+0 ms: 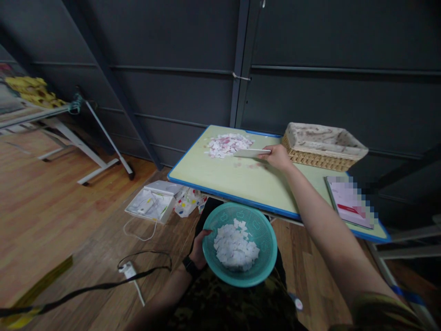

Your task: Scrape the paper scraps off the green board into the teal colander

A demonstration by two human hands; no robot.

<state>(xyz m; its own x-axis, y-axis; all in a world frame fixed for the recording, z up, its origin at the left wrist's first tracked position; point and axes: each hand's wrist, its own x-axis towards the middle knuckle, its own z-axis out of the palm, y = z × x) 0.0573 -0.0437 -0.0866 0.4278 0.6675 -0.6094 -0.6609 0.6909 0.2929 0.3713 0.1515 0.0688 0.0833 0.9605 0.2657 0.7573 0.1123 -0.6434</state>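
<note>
My left hand (199, 250) grips the left rim of a green plastic colander (265, 225), which rests on my lap below the table edge. A heap of small white paper pieces (236, 248) lies inside it. Over the table, my right hand (276, 157) is closed on the right end of a flat white card (252, 152). The card's far end meets the lower right side of a pile of white and pinkish paper scraps (227, 143). These scraps lie on the pale yellow-green tabletop (213, 174) with a blue edge.
A cloth-lined wicker basket (320, 158) stands at the table's back right, with a flat tablet-like item (347, 202) in front. An open white box (151, 204) and a power strip (129, 271) with cables lie on the floor at left. A dark panelled wall (179, 59) stands behind.
</note>
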